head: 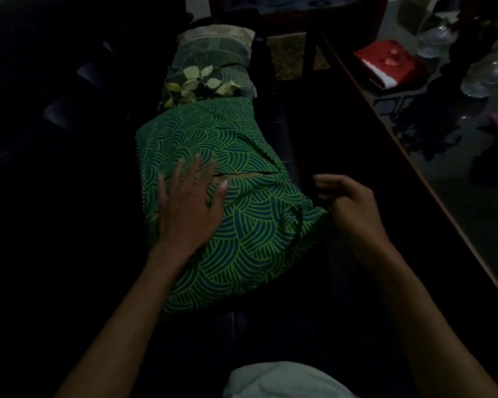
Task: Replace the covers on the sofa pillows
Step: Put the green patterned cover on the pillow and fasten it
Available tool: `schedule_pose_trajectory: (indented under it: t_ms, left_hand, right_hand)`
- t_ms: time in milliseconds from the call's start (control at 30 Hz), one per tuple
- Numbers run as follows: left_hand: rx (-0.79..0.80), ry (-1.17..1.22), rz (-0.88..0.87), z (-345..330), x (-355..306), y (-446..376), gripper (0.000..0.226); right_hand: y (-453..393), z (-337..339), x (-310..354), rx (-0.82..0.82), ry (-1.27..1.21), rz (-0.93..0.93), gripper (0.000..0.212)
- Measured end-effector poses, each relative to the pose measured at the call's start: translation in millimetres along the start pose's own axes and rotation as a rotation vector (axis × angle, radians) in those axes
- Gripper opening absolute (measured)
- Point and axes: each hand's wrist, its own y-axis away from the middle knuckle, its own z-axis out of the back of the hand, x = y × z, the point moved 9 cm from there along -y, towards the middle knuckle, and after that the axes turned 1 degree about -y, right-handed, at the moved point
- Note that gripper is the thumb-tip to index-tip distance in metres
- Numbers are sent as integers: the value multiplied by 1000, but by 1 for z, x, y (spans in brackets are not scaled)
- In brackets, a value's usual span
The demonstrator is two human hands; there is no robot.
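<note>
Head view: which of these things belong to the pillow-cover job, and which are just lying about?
Job:
- green wave-patterned fabric pillow, left hand pressing flat on it, right hand gripping its right corner
- leaf-printed dark pillow behind it
- pale striped pillow farthest back

Lying about:
- red folded cloth on the glass-topped table
- clear glass bowls
- white cloth at bottom edge

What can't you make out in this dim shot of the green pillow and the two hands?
Head view only:
- Right hand: fingertips at the green pillow corner lost in shadow; grip unclear.
- Cover opening: inside too dark to see.
- Sofa: nearly black, edges unreadable.
- Leaf-print pillow: near edge hidden behind the green pillow.
- White cloth: cut off by bottom edge.
- Left hand: motion-blurred fingers.
</note>
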Motion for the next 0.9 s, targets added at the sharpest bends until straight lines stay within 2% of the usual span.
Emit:
schedule_pose_trajectory:
  t_ms: [67, 167, 267, 333, 400, 467, 633, 767, 900]
  left_hand:
    - [145, -50, 83, -54, 24, 6, 64]
    - [175, -93, 74, -93, 31, 11, 63]
    - [154, -58, 55, -75, 29, 7, 61]
    - [36, -49, 45, -53, 37, 3, 59]
    - [-45, -68, 60, -45, 52, 1, 58]
    - [-81, -69, 82, -54, 61, 1, 58]
    - [-113, -97, 156, -79, 29, -18, 61]
    - [-92, -86, 198, -85, 9, -29, 60]
    - [-161, -7, 143, -77, 42, -24, 49]
  right_hand:
    - [-8, -32, 13, 92, 100, 64, 45]
    - [-20, -91, 15, 232, 384, 208, 27]
    - [-29, -136, 14, 237, 663, 355, 45]
    - [-41, -148, 16, 137, 741, 394, 53]
    - [-48, -157, 22, 21, 783, 488, 51]
    - [-55, -166, 17, -18, 788, 545, 51]
    - [-78, -150, -29, -129, 672, 540, 49]
    - [-96, -145, -36, -141, 645, 537, 38]
    - [-74, -159, -23, -167, 686, 606, 33]
